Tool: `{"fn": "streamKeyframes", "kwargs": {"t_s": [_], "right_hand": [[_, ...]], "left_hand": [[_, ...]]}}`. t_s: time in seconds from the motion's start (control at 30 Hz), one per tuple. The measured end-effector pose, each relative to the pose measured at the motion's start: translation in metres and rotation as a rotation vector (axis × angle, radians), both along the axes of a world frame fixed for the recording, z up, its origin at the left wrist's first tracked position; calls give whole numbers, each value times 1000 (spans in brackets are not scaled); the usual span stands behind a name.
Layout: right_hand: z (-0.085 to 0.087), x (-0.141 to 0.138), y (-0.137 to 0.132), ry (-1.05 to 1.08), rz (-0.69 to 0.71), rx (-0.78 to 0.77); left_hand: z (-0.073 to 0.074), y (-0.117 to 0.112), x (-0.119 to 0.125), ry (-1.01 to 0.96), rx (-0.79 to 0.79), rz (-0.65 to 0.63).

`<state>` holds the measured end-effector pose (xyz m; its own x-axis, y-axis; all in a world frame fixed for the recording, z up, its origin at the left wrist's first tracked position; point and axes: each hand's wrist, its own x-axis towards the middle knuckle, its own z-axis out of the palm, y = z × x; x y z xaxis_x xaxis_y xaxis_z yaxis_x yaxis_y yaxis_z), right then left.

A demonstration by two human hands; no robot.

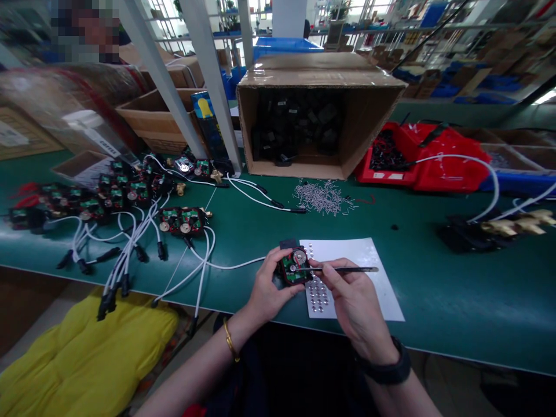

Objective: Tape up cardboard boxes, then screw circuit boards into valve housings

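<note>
My left hand is closed around a small black housing with a green circuit board and a round metal part inside. A white cable runs from it to the left. Between the thumb and fingers of my right hand is a pair of thin metal tweezers, whose tip reaches over the board. Whether the tip grips anything is too small to tell. Under my right hand lies a white sheet with rows of small shiny round pieces on its left side.
Several similar circuit-board units with white cables lie to the left. A pile of small pins sits before an open cardboard box of black parts. Red bins stand at right, near black units with brass fittings.
</note>
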<state>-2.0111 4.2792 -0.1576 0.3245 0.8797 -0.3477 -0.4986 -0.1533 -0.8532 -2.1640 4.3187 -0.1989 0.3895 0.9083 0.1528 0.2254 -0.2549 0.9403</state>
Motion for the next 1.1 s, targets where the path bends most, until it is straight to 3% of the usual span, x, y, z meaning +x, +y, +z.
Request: {"fn": "streamKeyframes", "kwargs": {"t_s": [0.37, 0.73, 0.83, 0.97, 1.03, 1.1], "right_hand": [[1, 1, 1, -63, 26, -4], [-7, 1, 7, -195, 22, 32], [0, -5, 0, -429, 33, 112], [32, 2, -1, -1064, -56, 484], [48, 18, 24, -1210, -221, 592], [56, 34, 75, -1286, -304, 560]], "left_hand": [[-1, 0, 0, 9, 1, 0], [-9, 2, 3, -160, 189, 1], [-6, 5, 3, -71, 282, -28], [-3, 13, 2, 15, 328, -72], [-7, 16, 1, 14, 372, -74], [-14, 19, -1, 3, 433, -82]]}}
